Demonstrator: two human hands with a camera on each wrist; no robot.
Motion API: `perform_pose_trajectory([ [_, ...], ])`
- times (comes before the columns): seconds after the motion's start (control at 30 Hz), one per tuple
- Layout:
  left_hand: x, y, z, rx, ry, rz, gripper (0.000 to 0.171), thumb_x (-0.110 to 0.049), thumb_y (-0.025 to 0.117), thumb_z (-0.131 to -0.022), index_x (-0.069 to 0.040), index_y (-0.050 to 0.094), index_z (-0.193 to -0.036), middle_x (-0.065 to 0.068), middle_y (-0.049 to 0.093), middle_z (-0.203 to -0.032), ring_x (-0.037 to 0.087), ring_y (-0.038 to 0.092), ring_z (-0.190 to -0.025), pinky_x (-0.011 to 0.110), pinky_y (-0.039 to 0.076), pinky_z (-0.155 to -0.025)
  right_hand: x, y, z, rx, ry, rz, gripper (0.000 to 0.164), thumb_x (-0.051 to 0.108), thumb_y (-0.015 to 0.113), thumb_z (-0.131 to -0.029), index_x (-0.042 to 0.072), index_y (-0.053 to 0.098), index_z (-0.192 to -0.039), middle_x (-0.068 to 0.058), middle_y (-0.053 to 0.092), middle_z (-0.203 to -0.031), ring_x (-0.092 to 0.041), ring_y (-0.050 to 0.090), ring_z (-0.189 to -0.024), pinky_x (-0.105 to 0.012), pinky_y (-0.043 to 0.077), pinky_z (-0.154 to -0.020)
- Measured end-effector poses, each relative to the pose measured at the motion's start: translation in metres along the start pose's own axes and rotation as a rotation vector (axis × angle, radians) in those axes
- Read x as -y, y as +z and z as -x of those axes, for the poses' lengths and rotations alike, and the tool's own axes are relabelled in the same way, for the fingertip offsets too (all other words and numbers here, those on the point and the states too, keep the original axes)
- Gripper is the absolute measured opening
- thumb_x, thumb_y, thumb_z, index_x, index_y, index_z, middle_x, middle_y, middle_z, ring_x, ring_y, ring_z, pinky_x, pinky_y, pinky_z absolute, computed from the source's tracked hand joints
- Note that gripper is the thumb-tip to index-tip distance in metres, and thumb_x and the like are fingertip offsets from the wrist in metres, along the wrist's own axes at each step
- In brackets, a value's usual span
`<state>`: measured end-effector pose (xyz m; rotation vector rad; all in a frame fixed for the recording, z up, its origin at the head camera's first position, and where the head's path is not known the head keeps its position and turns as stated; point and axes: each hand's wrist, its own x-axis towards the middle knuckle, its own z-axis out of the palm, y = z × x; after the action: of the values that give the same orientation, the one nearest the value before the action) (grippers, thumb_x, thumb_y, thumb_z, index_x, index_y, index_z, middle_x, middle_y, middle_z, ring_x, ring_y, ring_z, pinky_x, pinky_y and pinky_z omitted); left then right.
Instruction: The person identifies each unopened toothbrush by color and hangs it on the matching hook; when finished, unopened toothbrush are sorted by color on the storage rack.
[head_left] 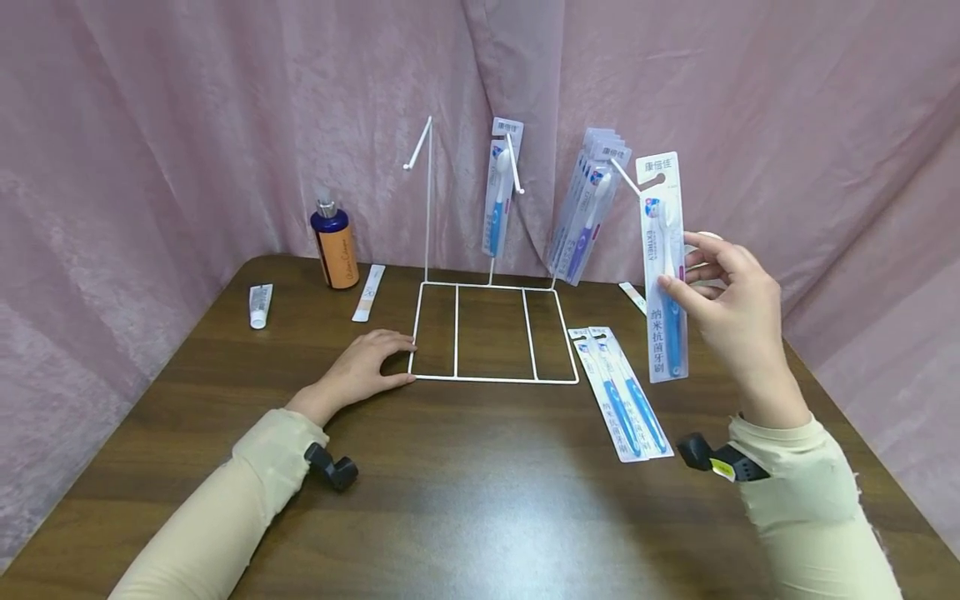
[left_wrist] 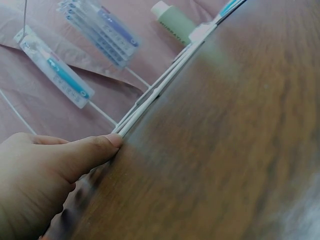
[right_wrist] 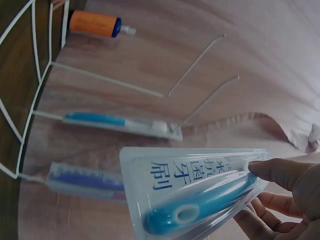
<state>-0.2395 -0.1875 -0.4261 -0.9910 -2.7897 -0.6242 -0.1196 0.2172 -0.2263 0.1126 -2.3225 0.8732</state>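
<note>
My right hand holds a packaged toothbrush upright by its right edge, thumb on the front and fingers behind. This blue-handled toothbrush is in a clear blister pack with a hang hole, right of the white wire display rack. The left hand grips the rack's base at its front left corner, its thumb tip on the wire in the left wrist view. One blue toothbrush pack hangs from the middle hook. Several purple toothbrush packs hang on the right hook. The left hook is bare.
Two blue toothbrush packs lie side by side right of the rack. At the back left stand a blue and orange bottle, a small white tube and a slim sachet. Another slim packet lies behind the held pack. Pink curtain hangs behind the table.
</note>
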Motion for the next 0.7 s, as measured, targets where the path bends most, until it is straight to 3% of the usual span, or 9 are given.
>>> perform_pose_trajectory([
  [0.23,-0.002,-0.001,0.002,-0.002,0.006,0.009,0.051,-0.04,0.072,-0.084,-0.009,0.063,-0.124,0.01,0.059,-0.136,0.033,0.047,-0.131,0.056,0.034,-0.109,0.017,0.029,-0.003,0.004,-0.083,-0.051,0.047,0.002,0.076,-0.079,-0.001,0.062,-0.124,-0.016,0.061,-0.097,0.01,0.052,-0.078,0.003,0.043,-0.068],
  [0.3,-0.001,-0.002,0.002,0.0,0.006,0.01,0.051,-0.04,0.072,-0.084,-0.009,0.063,-0.124,0.01,0.058,-0.136,0.033,0.047,-0.131,0.055,0.034,-0.11,0.021,0.039,-0.005,0.01,-0.098,-0.054,0.046,0.0,0.076,-0.079,-0.003,0.061,-0.123,-0.019,0.061,-0.098,0.003,0.054,-0.08,0.004,0.042,-0.068],
  [0.5,0.0,-0.001,0.0,-0.006,0.001,0.008,0.051,-0.04,0.072,-0.084,-0.009,0.063,-0.124,0.01,0.058,-0.136,0.033,0.047,-0.131,0.055,0.034,-0.11,0.026,0.066,-0.013,0.035,-0.123,-0.082,0.045,-0.001,0.074,-0.08,-0.004,0.06,-0.123,-0.022,0.059,-0.098,-0.031,0.064,-0.085,0.005,0.04,-0.068],
  [0.7,-0.001,0.001,-0.002,-0.003,-0.003,0.003,0.051,-0.041,0.072,-0.084,-0.01,0.063,-0.124,0.009,0.058,-0.136,0.032,0.046,-0.131,0.055,0.034,-0.11,0.028,0.084,-0.017,0.023,-0.133,-0.073,0.047,0.003,0.076,-0.079,-0.003,0.061,-0.123,-0.021,0.06,-0.099,-0.031,0.065,-0.088,0.006,0.039,-0.069],
])
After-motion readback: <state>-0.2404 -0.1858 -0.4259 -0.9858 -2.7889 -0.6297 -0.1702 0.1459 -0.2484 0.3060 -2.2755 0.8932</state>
